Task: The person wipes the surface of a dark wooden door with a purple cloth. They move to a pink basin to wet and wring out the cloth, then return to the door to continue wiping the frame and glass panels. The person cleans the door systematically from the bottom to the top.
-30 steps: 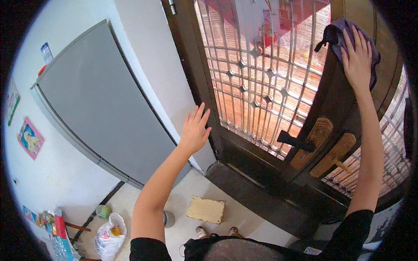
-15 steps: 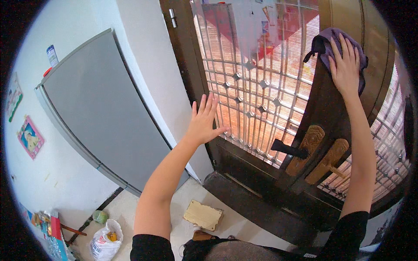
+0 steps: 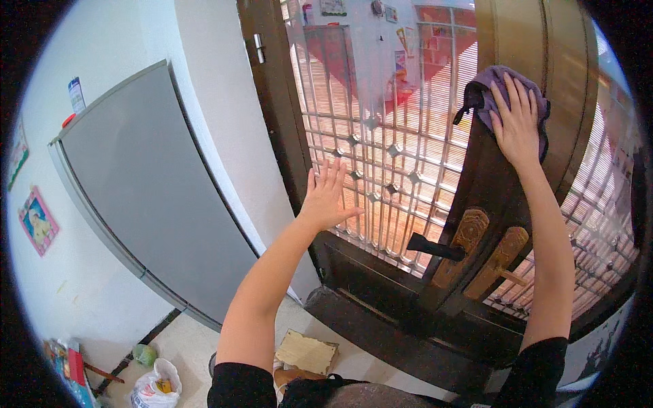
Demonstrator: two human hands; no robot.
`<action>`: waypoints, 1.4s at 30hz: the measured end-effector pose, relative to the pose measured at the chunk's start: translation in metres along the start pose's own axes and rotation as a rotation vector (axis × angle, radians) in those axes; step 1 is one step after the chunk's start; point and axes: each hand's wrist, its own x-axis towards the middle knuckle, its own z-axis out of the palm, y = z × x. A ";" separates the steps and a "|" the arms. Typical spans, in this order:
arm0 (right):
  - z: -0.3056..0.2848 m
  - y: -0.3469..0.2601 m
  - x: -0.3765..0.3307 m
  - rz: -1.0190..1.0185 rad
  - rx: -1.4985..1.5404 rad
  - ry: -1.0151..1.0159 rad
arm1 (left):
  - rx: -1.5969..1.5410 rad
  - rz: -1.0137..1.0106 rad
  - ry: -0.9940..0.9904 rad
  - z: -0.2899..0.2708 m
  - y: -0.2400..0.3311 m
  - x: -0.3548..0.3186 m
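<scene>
My right hand (image 3: 519, 126) presses a purple cloth (image 3: 495, 80) with dark edging flat against the dark brown door (image 3: 503, 27), high up beside the glass panel. Its fingers are stretched over the cloth, and a black loop hangs from the cloth's left side. My left hand (image 3: 325, 202), empty and with its fingers spread, is at the lower left of the glass panel (image 3: 381, 88); whether it touches the glass, I cannot tell. Below the cloth are a black-covered door handle (image 3: 435, 246) and two ornate bronze handle plates (image 3: 469, 238).
A grey panel-like cabinet (image 3: 156, 183) stands at the left by the white wall (image 3: 211, 102). A pink picture frame (image 3: 39, 221) hangs farther left. On the floor are a white plastic bag (image 3: 153, 389), a round green thing (image 3: 144, 354) and a pale yellow block (image 3: 306, 352) near my feet.
The view has shifted, so the door appears farther left and lower. My left hand has moved right, over the glass. My right hand has moved down slightly with the cloth.
</scene>
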 end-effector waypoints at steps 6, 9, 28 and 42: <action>0.003 -0.002 -0.001 0.004 -0.005 0.016 | -0.002 0.041 -0.017 0.007 0.006 -0.003; 0.005 0.000 0.000 0.002 0.000 0.031 | -0.003 0.043 -0.033 -0.003 0.001 -0.005; 0.005 -0.024 -0.025 0.015 0.034 -0.159 | -0.033 0.098 0.222 -0.012 -0.065 0.091; 0.066 -0.110 0.340 -0.197 0.053 0.061 | -0.070 0.297 0.503 -0.100 -0.216 0.309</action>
